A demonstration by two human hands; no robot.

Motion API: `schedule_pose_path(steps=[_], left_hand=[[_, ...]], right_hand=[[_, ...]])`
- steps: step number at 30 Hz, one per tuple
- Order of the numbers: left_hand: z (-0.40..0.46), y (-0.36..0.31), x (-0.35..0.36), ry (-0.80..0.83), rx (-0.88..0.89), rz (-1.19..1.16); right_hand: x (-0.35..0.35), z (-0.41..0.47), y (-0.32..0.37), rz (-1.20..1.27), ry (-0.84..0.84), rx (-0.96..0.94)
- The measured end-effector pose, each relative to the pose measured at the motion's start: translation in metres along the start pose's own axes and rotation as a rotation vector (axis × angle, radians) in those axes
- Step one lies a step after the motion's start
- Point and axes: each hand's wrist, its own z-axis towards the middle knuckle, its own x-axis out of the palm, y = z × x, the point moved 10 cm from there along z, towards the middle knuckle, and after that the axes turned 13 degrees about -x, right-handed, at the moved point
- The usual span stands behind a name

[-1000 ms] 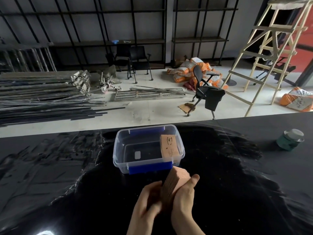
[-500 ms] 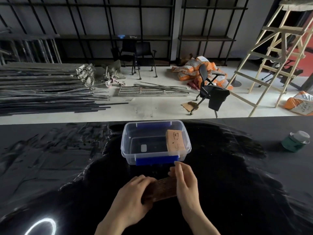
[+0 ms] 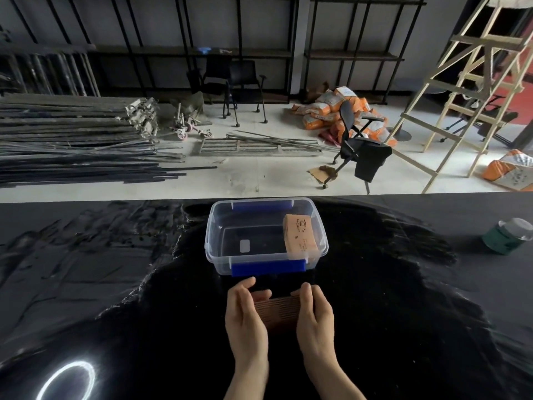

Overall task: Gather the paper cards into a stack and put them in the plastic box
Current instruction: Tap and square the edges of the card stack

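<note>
cards (image 3: 277,312): brown, fine ribbed edges, between the hands
box (image 3: 219,226): clear, blue clips, ahead of the hands
pack (image 3: 300,236): tan, dark print, in the box
table (image 3: 115,284): glossy black
can (image 3: 503,236): green, far right

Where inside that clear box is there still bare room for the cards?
The plastic box has a bare floor on its left and middle, bordered by the blue clips. Its right side is crowded: a card stack leans there. Both the left hand and right hand hold the paper cards.
</note>
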Motion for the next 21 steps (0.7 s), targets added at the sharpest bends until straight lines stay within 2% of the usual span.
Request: schedule_pose_path(steps=[5,9,21], left_hand=[[0.005,-0.02,0.001,-0.017,0.191,0.161],[0.013,-0.01,-0.003,-0.063,0.176,0.196],[0.024,-0.013,0.001,-0.029,0.213,0.209]], right_hand=[[0.004,0.006,0.009,0.011,-0.009,-0.052],[0.005,0.005,0.003,-0.048,-0.018,-0.08],[0.011,0.01,0.004,-0.018,-0.024,-0.133]])
